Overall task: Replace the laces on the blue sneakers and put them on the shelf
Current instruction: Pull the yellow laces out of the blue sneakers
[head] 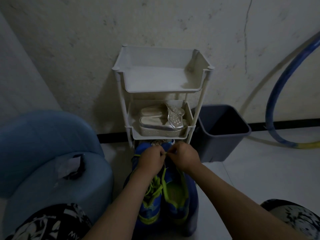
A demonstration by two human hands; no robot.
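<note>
Both hands are clenched in a pinch, the left hand [150,160] and right hand [186,158] meeting fingertip to fingertip on a thin yellow-green lace [165,165] that trails down from between them. Directly beneath the hands and wrists, the blue sneakers [174,203] lie side by side with their toes pointing away from the person and loose green lacing across the tongues. Just beyond the hands stands a white shelf [161,89] holding silver sandals [162,122] on its middle tier, with a grey bin [223,135] to the right of the right hand and a blue container [52,153] to the left of the left hand.
</note>
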